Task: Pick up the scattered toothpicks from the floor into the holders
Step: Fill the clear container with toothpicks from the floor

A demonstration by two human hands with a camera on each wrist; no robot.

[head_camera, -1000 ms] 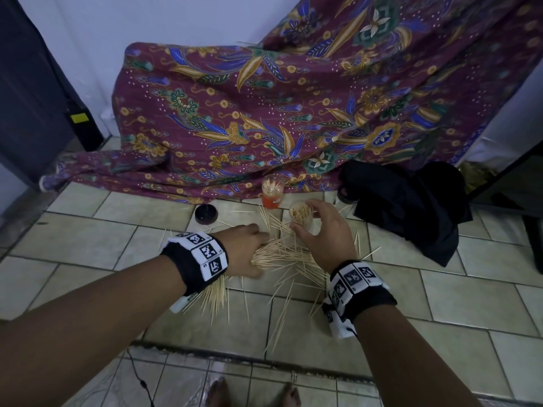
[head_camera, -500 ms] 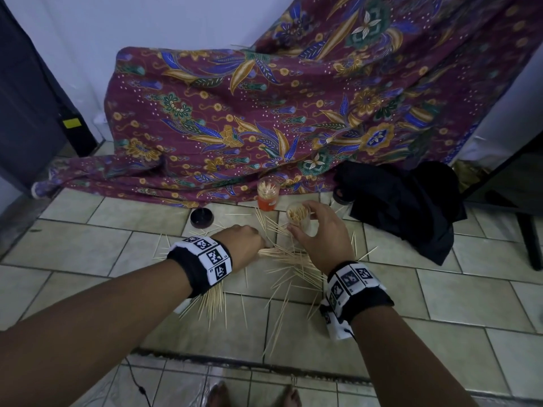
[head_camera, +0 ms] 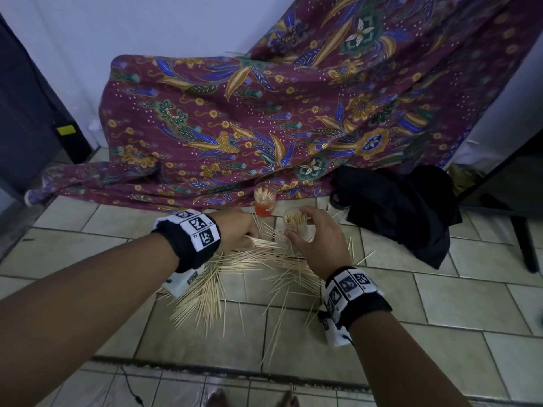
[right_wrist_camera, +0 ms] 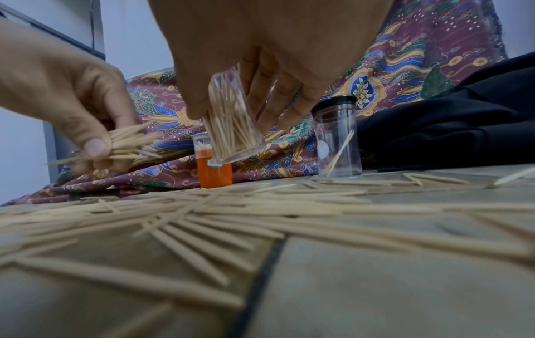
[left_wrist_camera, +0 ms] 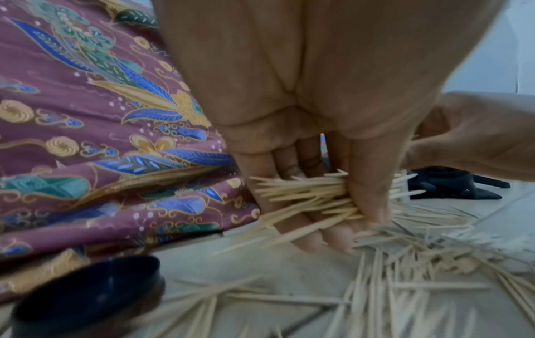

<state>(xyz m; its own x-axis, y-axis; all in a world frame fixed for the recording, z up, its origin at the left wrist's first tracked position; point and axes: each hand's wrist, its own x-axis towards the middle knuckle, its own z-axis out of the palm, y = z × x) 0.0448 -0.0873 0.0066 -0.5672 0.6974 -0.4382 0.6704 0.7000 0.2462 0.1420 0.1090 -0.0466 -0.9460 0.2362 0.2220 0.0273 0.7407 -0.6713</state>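
Observation:
Many toothpicks lie scattered on the tiled floor. My left hand pinches a bundle of toothpicks between thumb and fingers, just above the pile. My right hand grips a clear holder part full of toothpicks and holds it tilted above the floor. An orange holder with toothpicks stands behind it by the cloth. A third clear holder with a black rim stands to the right with one toothpick inside.
A patterned maroon cloth drapes down to the floor behind the holders. A black garment lies at the right. A black round lid sits on the floor left of my left hand. Bare toes show at the bottom edge.
My left hand has gathered a bundle of toothpicks and lifted it off the pile, moving a little forward. My right hand still holds the clear holder.

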